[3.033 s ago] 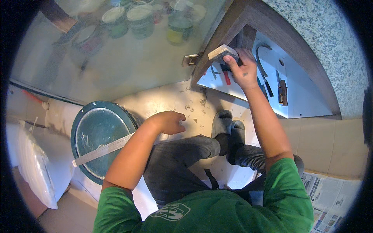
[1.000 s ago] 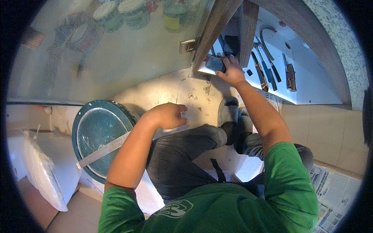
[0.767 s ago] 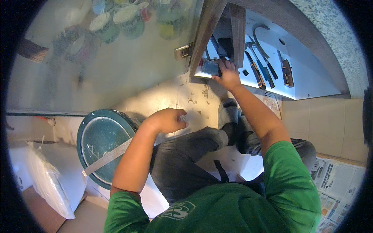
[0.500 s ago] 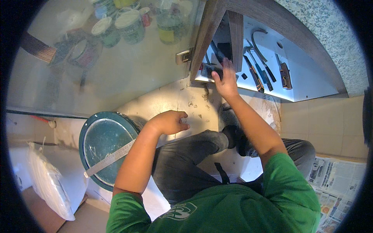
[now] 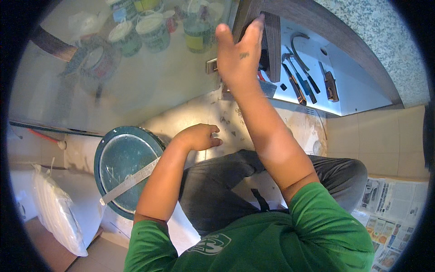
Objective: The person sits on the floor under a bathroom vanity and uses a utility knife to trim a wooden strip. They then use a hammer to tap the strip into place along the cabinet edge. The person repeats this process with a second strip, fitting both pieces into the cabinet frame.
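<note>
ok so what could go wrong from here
The ruler lies across the lid with the left forearm close by; a bump might knock it off. The right hand is up by the cabinet and the glass door, so fingers could get pinched if that swings. The orange tool lies near the cabinet's front edge and might fall if caught.

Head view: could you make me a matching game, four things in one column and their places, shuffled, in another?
Things
1. Right hand
2. Left hand
3. Ruler
4. Newspaper

Places
A. Lying across the round dark green lid
B. At the picture's lower right
C. Raised in front of the open cabinet
D. Above the pale floor

Pairs: 1-C, 2-D, 3-A, 4-B
</note>
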A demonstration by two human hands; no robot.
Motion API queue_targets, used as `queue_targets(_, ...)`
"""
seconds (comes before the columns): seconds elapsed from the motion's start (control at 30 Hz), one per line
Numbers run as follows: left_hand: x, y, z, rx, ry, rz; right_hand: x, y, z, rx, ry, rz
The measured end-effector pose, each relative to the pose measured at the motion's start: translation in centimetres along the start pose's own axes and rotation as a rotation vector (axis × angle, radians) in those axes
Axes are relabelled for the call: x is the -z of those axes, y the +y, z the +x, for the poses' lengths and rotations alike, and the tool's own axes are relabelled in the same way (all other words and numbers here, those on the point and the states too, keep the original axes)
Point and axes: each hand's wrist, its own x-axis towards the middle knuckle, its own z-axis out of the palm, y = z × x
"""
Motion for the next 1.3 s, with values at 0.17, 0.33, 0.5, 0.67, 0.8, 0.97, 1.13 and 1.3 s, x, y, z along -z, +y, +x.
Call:
queue_targets(0.17, 0.1, 0.0, -0.4, -0.007, -0.003, 0.015, -1.0, -1.1, 1.7, -0.07, 0.079, -0.021)
queue_targets(0.33, -0.1, 0.1, -0.2, -0.018, 0.012, 0.012, -3.9, 2.8, -0.8, 0.168, 0.254, -0.161)
queue_targets(0.5, -1.4, -1.9, 0.6, -0.04, 0.016, -0.016, -6.1, 7.4, -6.4, -0.036, 0.205, -0.043)
queue_targets(0.67, -1.0, -1.4, 0.2, -0.042, 0.024, -0.043, -8.0, 11.7, -11.4, -0.397, 0.123, -0.014)
queue_targets(0.8, -0.6, -1.2, 0.3, -0.011, -0.012, -0.019, -9.6, 16.1, -14.5, -0.547, 0.11, 0.0)
queue_targets(0.97, -0.3, -0.4, 0.0, 0.067, -0.031, 0.033, -9.4, 19.4, -16.8, -0.74, -0.057, -0.101)
queue_targets(1.13, 0.2, 0.1, -0.3, 0.101, -0.046, -0.007, -9.5, 19.3, -17.1, -0.709, -0.07, -0.122)
queue_targets(1.3, -0.2, -0.2, 0.5, 0.081, -0.06, 0.05, -10.9, 18.0, -13.9, -0.934, 0.116, 0.111)
